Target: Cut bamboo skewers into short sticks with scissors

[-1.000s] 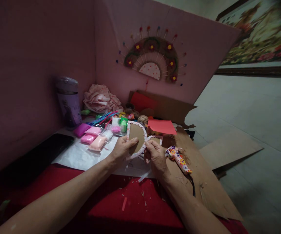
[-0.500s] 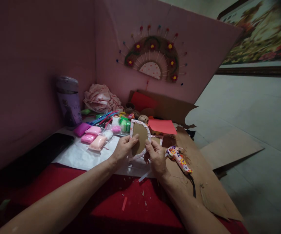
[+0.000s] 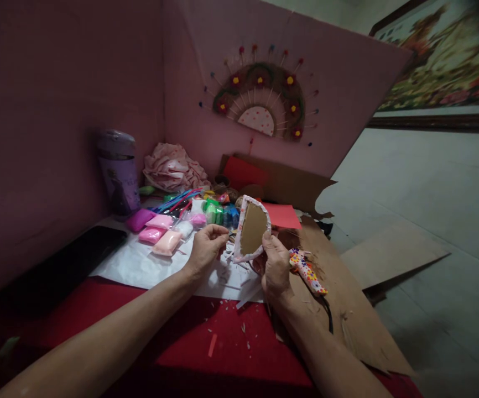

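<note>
A half-round cardboard piece (image 3: pixel 254 229), its rim wrapped in pale spotted fabric, stands tilted above the table. My right hand (image 3: pixel 276 260) grips its lower right edge between thumb and fingers. Just left of it, apart from the piece, is my left hand (image 3: pixel 208 249), fingertips pinched together; whatever they may hold is too small to make out. Below both hands, white paper (image 3: pixel 140 265) lies strewn with small scraps. Close to my right hand rests a flower-patterned glue gun (image 3: pixel 309 272) with a black cord.
Clay packets (image 3: pixel 167 243), pipe cleaners (image 3: pixel 177 200) and red paper (image 3: pixel 283 215) lie behind my hands. A purple tumbler (image 3: pixel 118 177) stands at left by crumpled pink fabric (image 3: pixel 175 168). Brown cardboard (image 3: pixel 347 298) covers the right side. A fan-shaped decoration (image 3: pixel 260 99) hangs on the pink panel.
My left hand has let go of the half-round piece and drawn slightly left. The right hand has moved the piece right and up, turning it a little.
</note>
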Demonstrator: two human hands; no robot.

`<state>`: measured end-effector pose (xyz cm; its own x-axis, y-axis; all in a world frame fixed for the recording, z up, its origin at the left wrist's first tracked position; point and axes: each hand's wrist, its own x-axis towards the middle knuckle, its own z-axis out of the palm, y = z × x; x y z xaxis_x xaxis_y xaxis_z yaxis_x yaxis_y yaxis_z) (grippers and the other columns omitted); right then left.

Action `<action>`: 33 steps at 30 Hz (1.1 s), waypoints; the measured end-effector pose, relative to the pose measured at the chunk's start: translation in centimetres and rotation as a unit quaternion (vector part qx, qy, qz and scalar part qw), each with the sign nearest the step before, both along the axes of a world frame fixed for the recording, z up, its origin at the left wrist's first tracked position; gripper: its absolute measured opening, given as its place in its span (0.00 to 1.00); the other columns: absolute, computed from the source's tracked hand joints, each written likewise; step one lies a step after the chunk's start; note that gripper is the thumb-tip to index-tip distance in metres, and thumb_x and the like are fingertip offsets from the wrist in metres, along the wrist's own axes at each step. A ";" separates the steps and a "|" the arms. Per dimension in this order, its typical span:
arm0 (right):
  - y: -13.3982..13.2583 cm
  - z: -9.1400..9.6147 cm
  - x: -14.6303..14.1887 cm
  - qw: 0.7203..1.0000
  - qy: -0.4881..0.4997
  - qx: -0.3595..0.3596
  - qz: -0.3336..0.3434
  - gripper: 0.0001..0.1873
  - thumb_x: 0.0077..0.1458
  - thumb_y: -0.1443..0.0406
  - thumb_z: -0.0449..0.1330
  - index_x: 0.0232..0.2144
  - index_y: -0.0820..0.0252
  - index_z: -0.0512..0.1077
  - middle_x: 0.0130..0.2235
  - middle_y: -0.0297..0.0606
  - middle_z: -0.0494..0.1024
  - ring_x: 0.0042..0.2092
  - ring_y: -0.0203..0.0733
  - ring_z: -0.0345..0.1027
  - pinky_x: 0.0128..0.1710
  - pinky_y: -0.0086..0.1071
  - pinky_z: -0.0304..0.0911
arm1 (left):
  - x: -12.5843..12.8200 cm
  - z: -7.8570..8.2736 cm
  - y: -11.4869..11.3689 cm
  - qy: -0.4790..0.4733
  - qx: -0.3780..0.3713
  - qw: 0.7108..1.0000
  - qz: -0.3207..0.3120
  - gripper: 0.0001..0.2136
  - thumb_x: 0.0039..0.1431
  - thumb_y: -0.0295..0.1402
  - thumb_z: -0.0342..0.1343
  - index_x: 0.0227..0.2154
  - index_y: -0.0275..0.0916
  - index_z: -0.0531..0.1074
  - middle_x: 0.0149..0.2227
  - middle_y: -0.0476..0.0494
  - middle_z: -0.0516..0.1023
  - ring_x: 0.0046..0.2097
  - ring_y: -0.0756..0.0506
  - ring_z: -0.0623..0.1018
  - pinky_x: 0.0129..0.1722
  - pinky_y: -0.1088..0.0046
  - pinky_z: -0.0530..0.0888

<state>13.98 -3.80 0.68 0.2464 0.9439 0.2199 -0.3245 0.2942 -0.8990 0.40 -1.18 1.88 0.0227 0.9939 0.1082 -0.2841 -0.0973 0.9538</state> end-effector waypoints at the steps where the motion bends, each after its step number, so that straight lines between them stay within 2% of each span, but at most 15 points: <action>1: 0.0 0.0 0.0 1.000 -0.006 0.003 -0.001 0.17 0.50 0.50 0.58 0.30 0.59 0.67 0.13 0.20 0.54 0.13 0.27 0.42 0.12 0.23 0.42 | 0.1 0.1 -0.1 -0.006 -0.002 1.000 0.001 0.11 0.34 0.31 0.61 0.25 0.34 0.69 0.15 0.55 0.66 0.16 0.56 0.63 0.14 0.81 0.59; 3: 0.0 -0.1 0.0 1.000 -0.011 0.005 -0.001 0.17 0.50 0.50 0.58 0.29 0.58 0.66 0.14 0.20 0.53 0.13 0.27 0.41 0.11 0.22 0.41 | 0.1 0.4 -0.4 -0.015 -0.015 1.000 -0.011 0.13 0.34 0.30 0.62 0.26 0.33 0.70 0.19 0.54 0.69 0.19 0.56 0.65 0.16 0.82 0.61; 6: 0.1 -0.2 0.0 1.000 -0.015 -0.001 -0.005 0.18 0.50 0.50 0.58 0.25 0.58 0.63 0.14 0.21 0.54 0.13 0.26 0.41 0.11 0.22 0.41 | 0.1 0.6 -0.7 -0.026 -0.033 0.998 -0.048 0.14 0.42 0.40 0.60 0.27 0.33 0.70 0.23 0.50 0.71 0.21 0.55 0.67 0.16 0.81 0.61; 9: 0.2 -0.3 0.1 0.999 -0.035 -0.008 -0.019 0.20 0.49 0.49 0.58 0.22 0.58 0.59 0.14 0.20 0.53 0.13 0.26 0.42 0.10 0.22 0.42 | 0.1 0.6 -1.0 -0.021 -0.010 0.995 -0.100 0.19 0.49 0.49 0.54 0.26 0.33 0.71 0.23 0.47 0.71 0.22 0.53 0.67 0.17 0.80 0.62; 11: 0.2 -0.4 0.1 0.998 -0.059 -0.010 -0.021 0.21 0.48 0.49 0.58 0.21 0.58 0.58 0.13 0.20 0.53 0.13 0.26 0.43 0.11 0.22 0.43 | 0.1 0.5 -1.0 -0.018 0.005 0.993 -0.113 0.20 0.49 0.50 0.53 0.24 0.34 0.71 0.22 0.48 0.70 0.22 0.54 0.67 0.17 0.79 0.62; 17: 0.1 -0.7 0.2 0.996 -0.093 -0.016 -0.001 0.20 0.48 0.50 0.59 0.22 0.58 0.60 0.14 0.20 0.55 0.13 0.26 0.45 0.10 0.22 0.43 | 0.0 0.3 -0.9 0.011 0.016 0.995 -0.099 0.20 0.46 0.49 0.57 0.20 0.33 0.71 0.20 0.50 0.68 0.21 0.55 0.64 0.17 0.80 0.61; 27: 0.0 -0.9 0.1 0.991 -0.136 -0.014 -0.016 0.19 0.49 0.50 0.58 0.23 0.58 0.61 0.13 0.21 0.56 0.12 0.27 0.48 0.09 0.21 0.47 | -0.1 -0.1 -0.6 0.011 0.002 0.994 -0.109 0.16 0.43 0.45 0.60 0.22 0.33 0.72 0.21 0.50 0.70 0.21 0.54 0.66 0.19 0.79 0.62; 30: 0.0 -0.8 0.0 0.989 -0.147 -0.028 -0.014 0.21 0.49 0.47 0.57 0.23 0.59 0.62 0.13 0.22 0.56 0.13 0.27 0.48 0.08 0.21 0.47 | 0.0 -0.1 -0.6 0.014 -0.001 0.996 -0.086 0.16 0.43 0.44 0.60 0.21 0.33 0.71 0.20 0.50 0.69 0.20 0.55 0.65 0.19 0.80 0.61; 33: 0.1 -0.7 0.0 0.990 -0.128 -0.056 -0.028 0.26 0.51 0.43 0.50 0.25 0.61 0.65 0.15 0.25 0.59 0.13 0.26 0.48 0.08 0.20 0.46 | -0.1 -0.3 -0.1 0.006 0.001 0.999 -0.035 0.16 0.42 0.45 0.60 0.20 0.34 0.69 0.18 0.53 0.65 0.18 0.56 0.62 0.17 0.80 0.59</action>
